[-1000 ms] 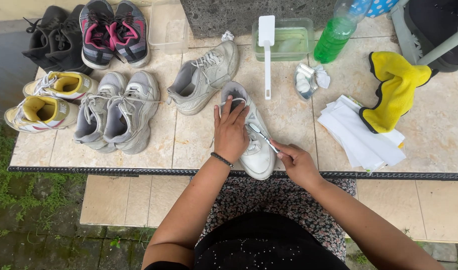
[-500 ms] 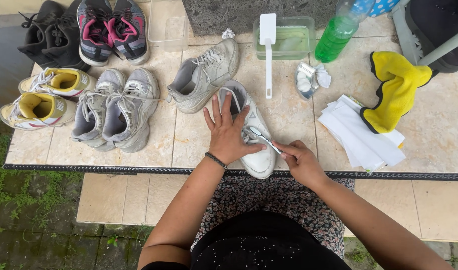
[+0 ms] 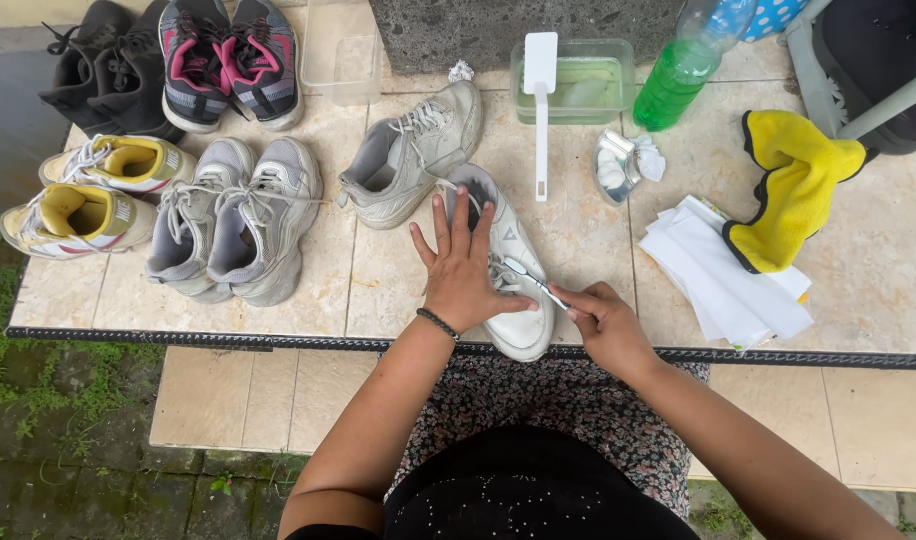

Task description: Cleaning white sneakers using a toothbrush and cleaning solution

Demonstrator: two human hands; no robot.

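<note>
A white sneaker [image 3: 523, 322] lies on the tiled ledge [image 3: 368, 280], toe toward me. My left hand [image 3: 465, 268] presses down flat on its upper with the fingers spread, holding it still. My right hand [image 3: 600, 322] grips a small toothbrush [image 3: 534, 279] whose head rests on the shoe's side near the laces. The matching white sneaker [image 3: 408, 155] sits just behind to the left.
Several more pairs stand at left: grey sneakers [image 3: 233, 220], yellow-lined ones [image 3: 88, 195], pink-and-grey ones [image 3: 228, 60], black ones [image 3: 103, 65]. Behind are a tub of greenish water [image 3: 578, 85] with a white brush [image 3: 540, 105], a green bottle [image 3: 683, 75], yellow gloves [image 3: 793, 190], white cloths [image 3: 723, 275].
My left hand has spread its fingers wider over the shoe. My right hand has slid the toothbrush slightly along the shoe's side. The view has shifted a little.
</note>
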